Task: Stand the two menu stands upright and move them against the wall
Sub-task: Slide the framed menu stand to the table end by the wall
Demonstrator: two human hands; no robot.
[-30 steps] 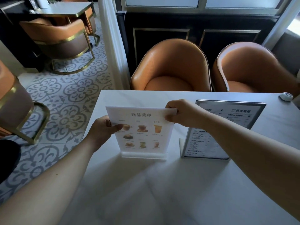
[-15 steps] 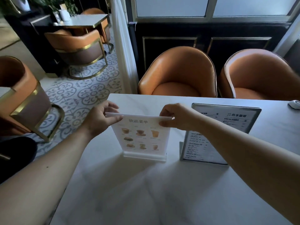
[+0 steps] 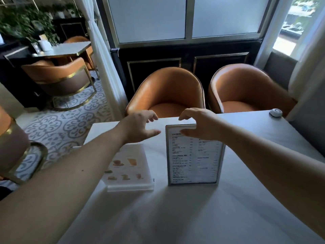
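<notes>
A white acrylic stand with a drinks menu (image 3: 128, 166) stands on the pale table (image 3: 175, 217), left of centre, partly hidden by my left forearm. Right beside it, a metal-framed stand with a text menu (image 3: 193, 159) stands upright and faces me. My left hand (image 3: 139, 127) hovers open just left of the framed stand's top corner, touching nothing. My right hand (image 3: 202, 125) is open over that stand's top edge, thumb in front of the menu face and fingers curled above it, not closed on it.
Two orange tub chairs (image 3: 168, 90) (image 3: 246, 87) stand at the table's far edge, before a dark panelled wall with windows. A small white round button (image 3: 275, 112) lies at the far right corner, near the grey wall (image 3: 309, 124). Another table and chairs stand at far left.
Both hands have let go of the drinks menu's top edge and moved right toward the top of the framed stand. The view has tilted up.
</notes>
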